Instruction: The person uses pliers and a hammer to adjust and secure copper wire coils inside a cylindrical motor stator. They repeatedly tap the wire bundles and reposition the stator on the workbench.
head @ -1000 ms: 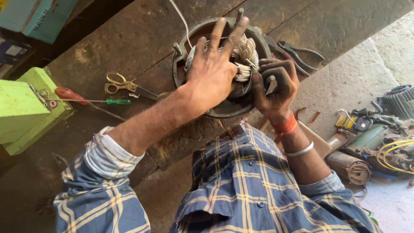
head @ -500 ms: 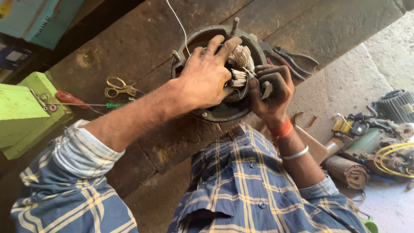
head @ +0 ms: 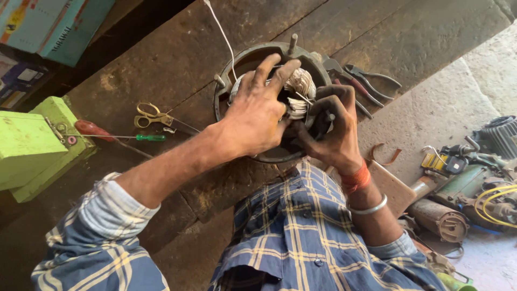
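A round metal motor stator housing [head: 237, 59] lies on the dark wooden bench, with white-wrapped coil windings [head: 299, 86] inside it. My left hand [head: 258, 113] reaches into the housing, its fingertips pressing on the windings. My right hand [head: 334, 129] grips the housing's near right rim and the windings, fingers curled. A thin white cord [head: 221, 29] runs from the housing toward the top of the view.
Yellow-handled scissors [head: 151, 116] and screwdrivers with red [head: 94, 129] and green [head: 151, 138] handles lie left of the housing. Pliers [head: 366, 81] rest at its right. A green box [head: 32, 145] stands at far left. Motor parts and a yellow cable [head: 495, 205] crowd the floor at right.
My left hand has dropped from spread fingers above the housing to pressing down into the windings. The right hand has kept its hold on the rim.
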